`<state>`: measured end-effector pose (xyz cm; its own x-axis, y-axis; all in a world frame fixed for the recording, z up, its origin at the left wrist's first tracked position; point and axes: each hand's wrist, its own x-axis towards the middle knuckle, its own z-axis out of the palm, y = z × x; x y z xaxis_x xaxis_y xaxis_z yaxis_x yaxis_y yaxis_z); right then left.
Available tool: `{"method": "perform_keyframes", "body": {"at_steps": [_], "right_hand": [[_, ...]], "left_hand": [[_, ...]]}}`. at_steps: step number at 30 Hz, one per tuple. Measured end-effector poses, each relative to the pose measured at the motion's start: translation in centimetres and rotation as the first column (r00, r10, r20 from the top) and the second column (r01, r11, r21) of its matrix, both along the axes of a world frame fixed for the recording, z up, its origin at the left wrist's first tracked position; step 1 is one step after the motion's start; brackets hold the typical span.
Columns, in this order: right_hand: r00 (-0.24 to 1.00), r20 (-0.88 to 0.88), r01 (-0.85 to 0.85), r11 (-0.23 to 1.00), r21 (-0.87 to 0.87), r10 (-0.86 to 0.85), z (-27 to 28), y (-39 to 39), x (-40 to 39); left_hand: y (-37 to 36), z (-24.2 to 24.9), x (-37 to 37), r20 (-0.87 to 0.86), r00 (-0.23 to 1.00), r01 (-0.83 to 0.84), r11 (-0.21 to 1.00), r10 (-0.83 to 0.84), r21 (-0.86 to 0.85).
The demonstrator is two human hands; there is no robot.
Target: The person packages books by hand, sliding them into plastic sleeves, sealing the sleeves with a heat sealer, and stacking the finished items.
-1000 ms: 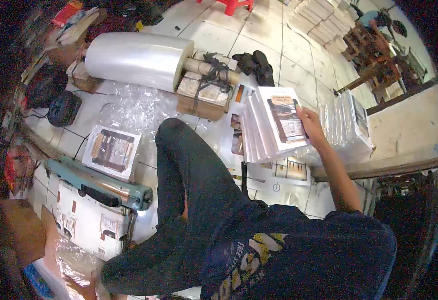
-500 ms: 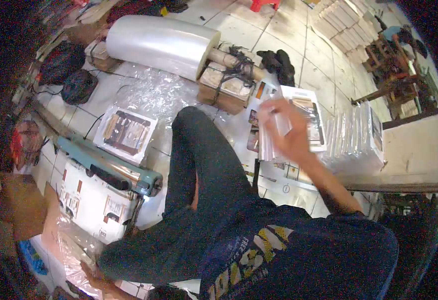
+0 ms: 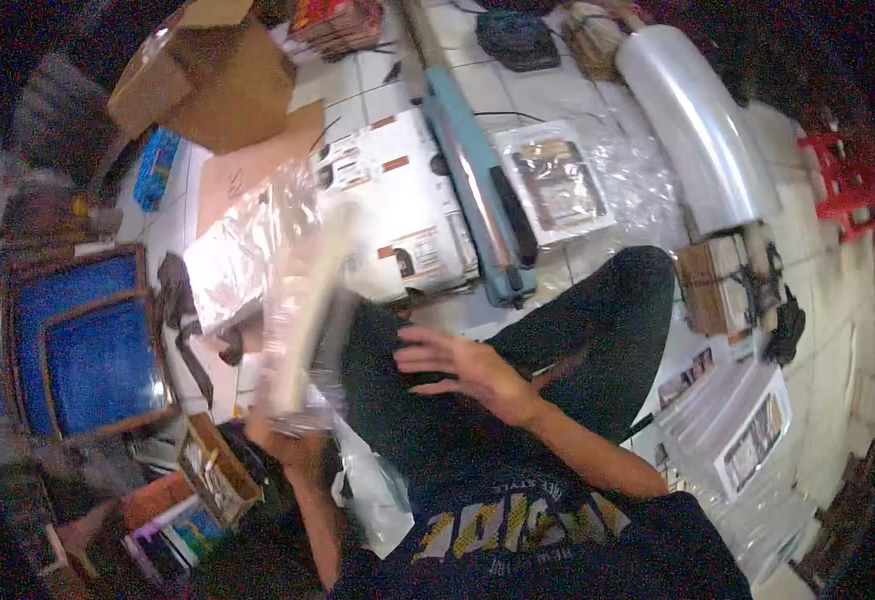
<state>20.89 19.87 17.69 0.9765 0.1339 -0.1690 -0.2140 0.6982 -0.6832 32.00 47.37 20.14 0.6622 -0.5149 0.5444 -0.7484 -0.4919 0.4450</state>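
My left hand (image 3: pixel 293 445) is closed around the lower end of a plastic-wrapped pale packet (image 3: pixel 303 350), book-like and held on edge, blurred by motion. Over my lap, my right hand (image 3: pixel 478 375) is empty with its fingers spread, pointing toward that packet. In front of my legs lies a long teal impulse sealer (image 3: pixel 473 180) beside a white printed box (image 3: pixel 398 200). Crinkled clear plastic (image 3: pixel 243 250) lies left of the box. Beyond the sealer, a wrapped book (image 3: pixel 558 185) rests on clear film.
A big roll of clear film (image 3: pixel 698 125) lies at upper right, near a tied bundle (image 3: pixel 713 285). Wrapped books (image 3: pixel 728 430) lean in a stack by my right knee. An open cardboard box (image 3: pixel 218 80), blue framed panels (image 3: pixel 88 350) and a red stool (image 3: pixel 848 185) stand around.
The view has swung left. My right hand has left the wrapped stack and come over my lap, empty. My left hand, earlier low at the plastic, now holds up the packet.
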Motion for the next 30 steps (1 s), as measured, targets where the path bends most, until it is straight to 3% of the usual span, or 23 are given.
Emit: {"method": "perform_keyframes", "body": {"at_steps": [1,2,3,4,6,7,8,9,10,11,12,13,15,16,17,18,19,21,22,24,26,30], "right_hand": [[1.0,-0.005,-0.026,1.0,-0.001,0.026,0.3,-0.2,0.6],[1.0,0.016,-0.023,0.95,0.311,0.019,1.1,-0.5,0.8],[1.0,0.029,-0.019,0.807,0.59,0.002,1.5,-0.7,1.2],[1.0,0.024,-0.028,0.806,0.592,0.017,1.5,-1.2,1.0],[0.966,-0.251,0.101,0.979,0.18,-0.054,1.1,-1.7,0.2],[0.942,-0.294,0.189,0.98,0.067,-0.162,0.3,-1.0,0.8],[0.943,-0.297,0.178,0.982,0.065,-0.151,-0.2,-0.4,1.0],[0.943,-0.243,0.18,0.961,-0.208,-0.229,-0.5,0.1,1.1],[0.944,-0.162,0.184,0.865,-0.467,-0.288,-1.0,0.2,1.2],[0.921,-0.18,0.224,0.849,-0.478,-0.344,-2.1,0.2,1.3],[0.924,-0.176,0.223,0.851,-0.475,-0.34,-2.8,0.1,1.3],[0.927,-0.213,0.191,0.877,-0.441,-0.309,-3.5,0.0,1.3],[0.918,-0.277,0.149,0.896,-0.419,-0.282,-4.7,-0.2,1.3],[0.923,-0.269,0.147,0.899,-0.413,-0.275,-4.6,-0.4,1.3],[0.904,-0.328,0.152,0.924,-0.352,-0.274,-4.3,-0.7,1.3],[0.881,-0.387,0.16,0.943,-0.293,-0.27,-3.8,-1.1,1.3],[0.888,-0.398,0.132,0.956,-0.261,-0.231,-3.1,-1.6,1.3],[0.893,-0.405,0.131,0.975,-0.181,-0.195,-4.0,-2.4,1.1],[0.896,-0.415,0.133,0.987,-0.091,-0.159,-4.4,-2.6,0.9],[0.899,-0.399,0.151,0.984,-0.097,-0.177,-4.8,-2.5,0.6],[0.902,-0.387,0.166,0.981,-0.096,-0.19,-5.0,-2.6,0.2],[0.899,-0.388,0.185,0.98,-0.08,-0.201,-4.1,-3.4,-0.8]], "left_hand": [[-4.7,1.0,-1.9,0.028,0.995,-0.09,0.994,0.092,-0.067],[-7.1,3.9,-3.8,-0.061,0.995,-0.069,0.992,0.076,0.109],[-6.7,2.3,-4.6,-0.046,0.997,0.064,0.997,-0.062,0.045],[-7.6,2.2,-5.7,-0.077,0.993,0.096,0.984,-0.085,0.147],[-8.7,3.2,-7.7,-0.254,0.964,0.156,0.946,-0.083,0.283],[-9.7,4.4,-8.1,-0.321,0.939,0.235,0.91,-0.122,0.341],[-10.5,5.3,-8.0,-0.391,0.907,0.317,0.865,-0.157,0.389],[-10.1,5.1,-7.9,-0.394,0.907,0.311,0.868,-0.149,0.386],[-9.5,4.7,-7.5,-0.408,0.911,0.179,0.954,-0.068,0.24],[-8.6,4.2,-6.8,-0.431,0.902,0.036,0.995,0.007,0.091],[-7.9,3.4,-5.4,-0.479,0.856,-0.238,0.971,0.192,-0.035],[-7.0,2.0,-3.8,-0.547,0.759,-0.501,0.854,0.353,-0.144],[-2.2,-2.8,-0.3,-0.262,0.756,-0.646,0.749,0.6,-0.147],[-1.0,-3.0,0.6,-0.252,0.754,-0.649,0.745,0.606,-0.151],[-0.1,-3.0,1.1,-0.646,0.543,-0.716,0.697,0.536,-0.023],[0.6,-3.3,1.5,-0.904,0.201,-0.723,0.68,0.377,0.123],[1.1,-3.7,1.3,-0.905,0.201,-0.726,0.677,0.375,0.12],[2.2,-4.9,0.1,-0.962,0.269,-0.56,0.805,-0.05,-0.198],[2.6,-5.5,-0.2,-0.963,0.263,-0.558,0.806,-0.056,-0.199],[2.3,-5.7,-0.4,-0.948,0.309,-0.592,0.765,-0.074,-0.253],[1.9,-4.0,-0.7,-0.918,0.38,-0.524,0.79,-0.118,-0.318],[0.0,2.2,-1.5,-0.884,0.463,-0.572,0.782,0.062,-0.245]]}}
